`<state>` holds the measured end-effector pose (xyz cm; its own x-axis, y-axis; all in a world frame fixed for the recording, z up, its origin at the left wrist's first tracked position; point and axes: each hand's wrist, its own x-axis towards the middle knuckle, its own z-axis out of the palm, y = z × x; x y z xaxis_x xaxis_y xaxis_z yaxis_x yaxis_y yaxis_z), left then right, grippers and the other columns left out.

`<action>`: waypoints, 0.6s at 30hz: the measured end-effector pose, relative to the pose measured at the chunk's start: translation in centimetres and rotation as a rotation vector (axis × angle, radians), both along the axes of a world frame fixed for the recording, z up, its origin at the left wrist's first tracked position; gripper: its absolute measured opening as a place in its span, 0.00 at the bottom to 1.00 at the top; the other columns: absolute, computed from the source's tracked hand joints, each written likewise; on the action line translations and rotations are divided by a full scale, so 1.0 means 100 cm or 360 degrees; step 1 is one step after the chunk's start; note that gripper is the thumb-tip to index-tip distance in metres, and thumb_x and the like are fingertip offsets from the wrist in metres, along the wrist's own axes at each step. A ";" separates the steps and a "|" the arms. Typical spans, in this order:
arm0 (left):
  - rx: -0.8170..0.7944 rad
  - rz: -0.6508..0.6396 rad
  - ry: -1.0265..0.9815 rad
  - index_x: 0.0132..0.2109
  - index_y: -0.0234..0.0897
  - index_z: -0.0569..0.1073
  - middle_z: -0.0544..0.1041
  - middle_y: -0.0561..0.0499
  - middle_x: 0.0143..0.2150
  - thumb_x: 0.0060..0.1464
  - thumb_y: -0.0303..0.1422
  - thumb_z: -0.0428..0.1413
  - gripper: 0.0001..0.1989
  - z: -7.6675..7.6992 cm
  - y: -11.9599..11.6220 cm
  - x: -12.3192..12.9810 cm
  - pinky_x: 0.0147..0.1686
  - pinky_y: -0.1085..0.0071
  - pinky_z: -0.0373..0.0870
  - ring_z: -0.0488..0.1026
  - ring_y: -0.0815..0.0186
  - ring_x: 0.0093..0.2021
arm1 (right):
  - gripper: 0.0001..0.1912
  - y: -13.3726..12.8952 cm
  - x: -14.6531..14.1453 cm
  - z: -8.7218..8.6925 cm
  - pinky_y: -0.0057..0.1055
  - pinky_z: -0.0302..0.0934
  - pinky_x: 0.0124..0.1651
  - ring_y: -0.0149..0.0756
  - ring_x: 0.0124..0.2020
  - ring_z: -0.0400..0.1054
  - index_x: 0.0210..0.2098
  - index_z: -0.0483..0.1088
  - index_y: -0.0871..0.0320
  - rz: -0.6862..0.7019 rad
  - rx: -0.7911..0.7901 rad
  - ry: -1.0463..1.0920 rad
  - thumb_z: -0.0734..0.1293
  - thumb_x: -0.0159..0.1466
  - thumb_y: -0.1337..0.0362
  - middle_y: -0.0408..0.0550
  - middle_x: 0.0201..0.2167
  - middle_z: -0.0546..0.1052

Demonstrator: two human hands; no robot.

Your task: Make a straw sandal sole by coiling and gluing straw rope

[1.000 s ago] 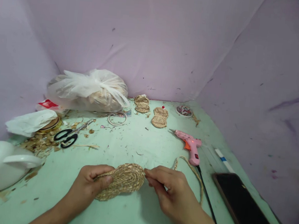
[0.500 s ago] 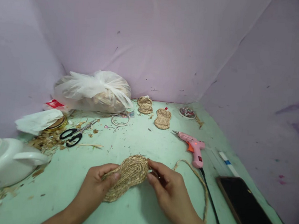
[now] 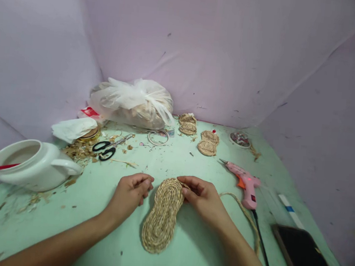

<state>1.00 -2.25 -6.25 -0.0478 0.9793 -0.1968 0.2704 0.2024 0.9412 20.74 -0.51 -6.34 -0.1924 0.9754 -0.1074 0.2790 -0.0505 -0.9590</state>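
A coiled, sole-shaped woven straw piece [image 3: 162, 216] stands out near the front centre of the green table, its long side running toward me. My right hand [image 3: 201, 194] pinches its upper right edge, where a braided straw cord [image 3: 245, 210] trails off to the right. Just left of the piece is my left hand [image 3: 134, 189], apart from it, with fingers curled and thumb against them; nothing shows in it. The pink glue gun [image 3: 244, 182] lies right of my right hand, nozzle pointing left, with a small red light on.
A white ceramic pot [image 3: 40, 172] lies at the left. Black-handled scissors [image 3: 110, 147], straw scraps and a tied plastic bag [image 3: 136, 104] are behind. Two small woven pieces [image 3: 208, 143] and a bead dish [image 3: 239, 139] sit at the back, a phone [image 3: 308, 258] at right.
My left hand has let go of the woven piece and moved off to its left. The piece has turned more upright in view. The camera view has swung left, showing more of the pot.
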 end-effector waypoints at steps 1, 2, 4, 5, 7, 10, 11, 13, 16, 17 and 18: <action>0.0073 0.0055 0.0058 0.34 0.31 0.73 0.72 0.50 0.25 0.48 0.39 0.51 0.14 -0.002 0.002 -0.002 0.20 0.74 0.61 0.63 0.71 0.20 | 0.14 0.003 -0.002 0.000 0.44 0.66 0.41 0.44 0.36 0.73 0.37 0.73 0.62 0.0006 0.0027 -0.0035 0.63 0.52 0.65 0.55 0.35 0.79; 0.0177 0.0100 0.0134 0.34 0.32 0.73 0.73 0.50 0.26 0.48 0.37 0.51 0.13 -0.004 0.004 -0.004 0.21 0.73 0.62 0.65 0.70 0.22 | 0.14 0.005 -0.004 0.001 0.47 0.62 0.47 0.45 0.41 0.71 0.37 0.73 0.61 0.0011 0.0089 -0.0092 0.63 0.52 0.67 0.55 0.39 0.78; 0.0417 0.0139 0.0293 0.35 0.33 0.73 0.75 0.49 0.29 0.50 0.35 0.51 0.10 -0.008 0.005 -0.010 0.28 0.72 0.65 0.68 0.68 0.27 | 0.16 0.003 -0.006 0.004 0.50 0.54 0.55 0.47 0.49 0.66 0.39 0.74 0.58 -0.0011 0.0350 -0.0283 0.63 0.51 0.69 0.54 0.47 0.73; 0.0531 0.0131 0.0373 0.35 0.34 0.73 0.75 0.49 0.31 0.51 0.34 0.51 0.09 -0.009 0.005 -0.012 0.30 0.72 0.65 0.69 0.67 0.30 | 0.17 -0.001 -0.005 0.007 0.49 0.53 0.55 0.46 0.51 0.64 0.41 0.73 0.57 -0.0056 0.0526 -0.0410 0.62 0.52 0.70 0.54 0.49 0.72; 0.0732 0.0095 0.0549 0.34 0.35 0.73 0.75 0.50 0.33 0.53 0.32 0.49 0.08 -0.011 0.003 -0.017 0.33 0.72 0.65 0.70 0.67 0.32 | 0.16 -0.014 -0.002 0.011 0.46 0.58 0.51 0.45 0.48 0.66 0.42 0.72 0.58 -0.0207 0.0855 -0.0682 0.60 0.56 0.69 0.55 0.46 0.73; 0.0907 0.0009 0.0798 0.34 0.36 0.73 0.75 0.50 0.32 0.54 0.29 0.49 0.08 -0.011 -0.007 -0.017 0.33 0.71 0.65 0.71 0.66 0.32 | 0.11 -0.040 0.006 0.013 0.39 0.65 0.39 0.40 0.37 0.70 0.38 0.71 0.58 -0.0324 0.0888 -0.0909 0.59 0.59 0.66 0.52 0.36 0.75; 0.0962 -0.0035 0.0883 0.34 0.36 0.73 0.75 0.50 0.30 0.53 0.29 0.49 0.08 -0.010 -0.011 -0.016 0.33 0.70 0.64 0.70 0.66 0.32 | 0.10 -0.049 0.007 0.012 0.37 0.66 0.37 0.39 0.35 0.70 0.37 0.70 0.57 -0.0288 0.0847 -0.0938 0.60 0.59 0.66 0.50 0.34 0.75; 0.1067 -0.0140 0.1033 0.31 0.36 0.72 0.74 0.51 0.27 0.52 0.28 0.50 0.07 -0.008 -0.021 -0.013 0.32 0.68 0.62 0.69 0.65 0.29 | 0.09 -0.062 0.007 0.007 0.35 0.66 0.35 0.39 0.34 0.70 0.36 0.70 0.56 -0.0207 0.0813 -0.0960 0.60 0.58 0.66 0.49 0.33 0.76; 0.1160 -0.0302 0.1187 0.27 0.36 0.71 0.71 0.51 0.22 0.51 0.28 0.51 0.07 -0.006 -0.035 -0.006 0.32 0.65 0.59 0.66 0.64 0.26 | 0.08 -0.071 0.000 -0.003 0.36 0.66 0.37 0.39 0.35 0.70 0.35 0.70 0.56 -0.0170 0.0879 -0.0923 0.60 0.59 0.67 0.49 0.32 0.76; 0.1165 -0.0346 0.1224 0.26 0.36 0.71 0.70 0.50 0.22 0.51 0.28 0.50 0.08 -0.005 -0.038 -0.004 0.32 0.64 0.59 0.65 0.64 0.26 | 0.08 -0.071 -0.004 -0.005 0.36 0.65 0.38 0.39 0.36 0.70 0.35 0.70 0.56 -0.0148 0.0900 -0.0903 0.60 0.59 0.67 0.49 0.33 0.76; 0.1160 -0.0387 0.1252 0.26 0.36 0.71 0.70 0.50 0.22 0.51 0.28 0.50 0.08 -0.005 -0.040 -0.003 0.32 0.63 0.58 0.64 0.63 0.26 | 0.08 -0.072 -0.007 -0.008 0.37 0.65 0.39 0.39 0.36 0.69 0.36 0.70 0.57 -0.0118 0.0914 -0.0884 0.61 0.59 0.68 0.49 0.33 0.76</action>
<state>0.74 -6.29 -6.77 0.3036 0.8485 0.4334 0.8047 -0.4719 0.3602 20.07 -7.68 -7.09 -0.1906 0.9155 0.3543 0.7385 0.3715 -0.5627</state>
